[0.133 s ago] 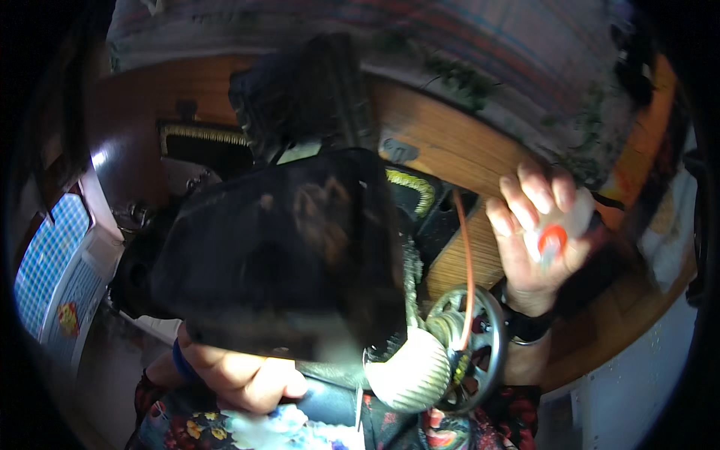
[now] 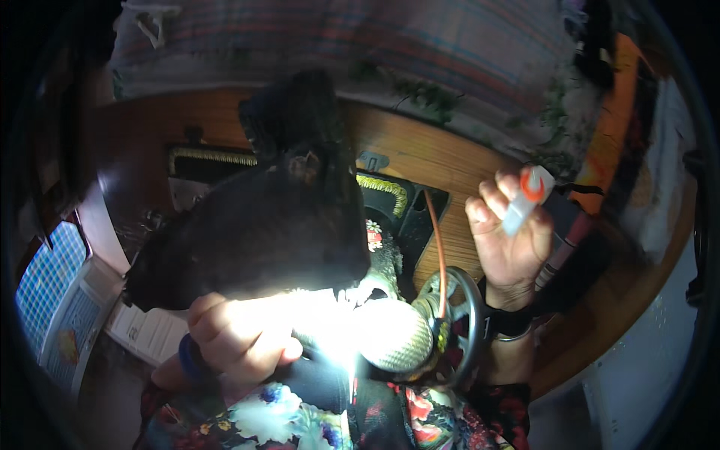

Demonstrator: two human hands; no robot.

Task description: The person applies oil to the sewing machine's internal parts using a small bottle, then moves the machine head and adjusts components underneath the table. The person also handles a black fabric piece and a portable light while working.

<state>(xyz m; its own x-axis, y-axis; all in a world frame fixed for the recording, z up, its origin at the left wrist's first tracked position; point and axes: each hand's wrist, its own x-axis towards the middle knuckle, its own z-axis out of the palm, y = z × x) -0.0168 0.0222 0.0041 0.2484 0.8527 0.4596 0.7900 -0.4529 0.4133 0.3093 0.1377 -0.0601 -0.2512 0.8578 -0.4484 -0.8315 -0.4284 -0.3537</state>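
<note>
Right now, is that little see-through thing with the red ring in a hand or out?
In: the right hand holds the see-through thing, its red ring showing by the curled fingers.

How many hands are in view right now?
2: the left hand at the near edge of the dark machine, and the right hand raised, holding a translucent orange-ringed piece.

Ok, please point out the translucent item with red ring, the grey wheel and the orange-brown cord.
Translucent item with red ring point(image 2: 522, 205): head view, pale tip below ring.
Grey wheel point(image 2: 475, 315): head view, its right rim.
Orange-brown cord point(image 2: 441, 251): head view, middle stretch.
</note>
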